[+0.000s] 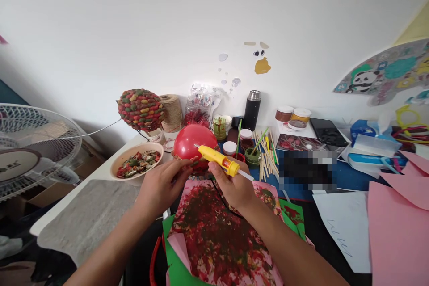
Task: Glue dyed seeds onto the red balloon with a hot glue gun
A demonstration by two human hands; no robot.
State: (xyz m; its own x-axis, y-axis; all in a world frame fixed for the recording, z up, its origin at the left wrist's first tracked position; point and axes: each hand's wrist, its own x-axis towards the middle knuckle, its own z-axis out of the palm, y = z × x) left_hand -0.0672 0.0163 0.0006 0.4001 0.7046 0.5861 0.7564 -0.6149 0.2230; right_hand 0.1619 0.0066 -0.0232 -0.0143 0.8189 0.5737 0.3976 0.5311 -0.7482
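Observation:
A red balloon (195,139) rests in front of me, with small coloured shell-like pieces around its lower part. My right hand (236,185) is closed around a yellow hot glue gun (219,160), with a whitish glue stick out of its back end and its nozzle pointing left at the balloon. My left hand (165,181) is at the balloon's lower left edge, fingers bent and pressed together; what they hold is hidden. To the left stands a bowl (115,161) of painted shells. Behind it is a ball (140,109) covered in red, green and yellow pieces.
Paint-stained pink paper (231,232) lies below my hands. Paint jars (252,157), wooden sticks (266,167) and a black flask (252,111) stand behind. A twine spool (171,114) is near the wall. At left is a fan (30,156); at right, a phone (328,132) and pink sheets (398,232).

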